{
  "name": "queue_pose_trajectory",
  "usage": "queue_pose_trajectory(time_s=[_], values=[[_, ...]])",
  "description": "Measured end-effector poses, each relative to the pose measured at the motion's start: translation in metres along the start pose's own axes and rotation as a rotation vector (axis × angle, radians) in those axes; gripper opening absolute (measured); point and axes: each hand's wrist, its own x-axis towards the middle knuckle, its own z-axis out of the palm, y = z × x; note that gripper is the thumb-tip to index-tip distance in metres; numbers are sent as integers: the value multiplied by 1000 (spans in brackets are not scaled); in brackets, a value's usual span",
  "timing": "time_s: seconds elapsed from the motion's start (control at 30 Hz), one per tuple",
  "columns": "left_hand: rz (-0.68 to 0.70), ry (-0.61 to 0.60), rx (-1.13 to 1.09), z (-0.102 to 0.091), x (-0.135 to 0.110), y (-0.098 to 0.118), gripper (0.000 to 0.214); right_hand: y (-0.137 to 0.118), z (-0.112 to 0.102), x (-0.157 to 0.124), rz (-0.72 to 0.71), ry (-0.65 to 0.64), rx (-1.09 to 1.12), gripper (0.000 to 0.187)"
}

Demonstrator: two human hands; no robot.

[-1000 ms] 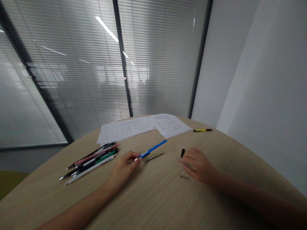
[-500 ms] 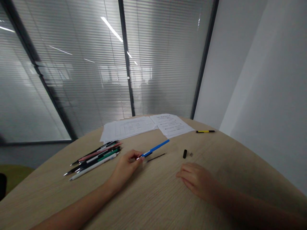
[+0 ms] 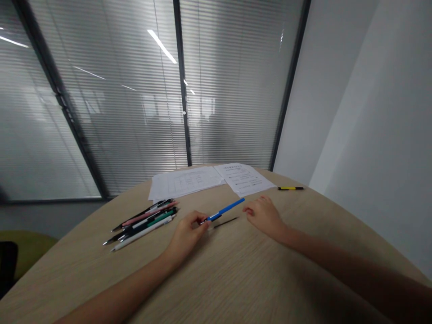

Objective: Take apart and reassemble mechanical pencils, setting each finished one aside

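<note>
My left hand (image 3: 191, 230) pinches a blue pen (image 3: 227, 209) near its lower end; the pen points up to the right, without touching the right hand. On the table just below it lies a thin dark pen refill (image 3: 226, 222). My right hand (image 3: 265, 218) is beyond the pen's far end, fingers curled together. What these fingers hold, if anything, is hidden. The small black piece and the tiny clear bit seen before on the table there are out of sight, at the place the right hand covers.
Several pens (image 3: 145, 225) lie in a bunch on the left of the wooden table (image 3: 216, 279). Two printed sheets (image 3: 189, 181) are spread at the far edge. A yellow and black pen (image 3: 290, 188) lies at the far right. A green chair (image 3: 32, 252) stands at the left.
My right hand has moved forward and a little left, over where the black piece and clear bit lay. My left hand keeps hold of the blue pen. The view has shifted slightly.
</note>
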Motion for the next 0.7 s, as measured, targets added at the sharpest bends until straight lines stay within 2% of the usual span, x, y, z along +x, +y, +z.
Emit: queue_pose_trajectory(time_s=[0.1,0.27,0.33,0.43,0.57,0.63,0.7], values=[[-14,8,-21,1,0,-2,19,-1,6,11,28,-55,-82,18],[-21,14,-43,3,1,-6,19,-4,8,14,35,-106,-156,17],[-15,14,-44,4,2,-8,18,-2,3,15,46,-78,-165,17],[3,16,-31,4,2,-9,17,4,-12,14,27,34,-147,20],[82,-6,1,3,1,-5,14,8,-31,-6,-24,178,25,24],[178,-22,24,2,-1,-2,13,7,-35,-24,-8,190,164,27],[300,-43,54,2,-3,1,11,4,-33,-45,85,154,323,29]])
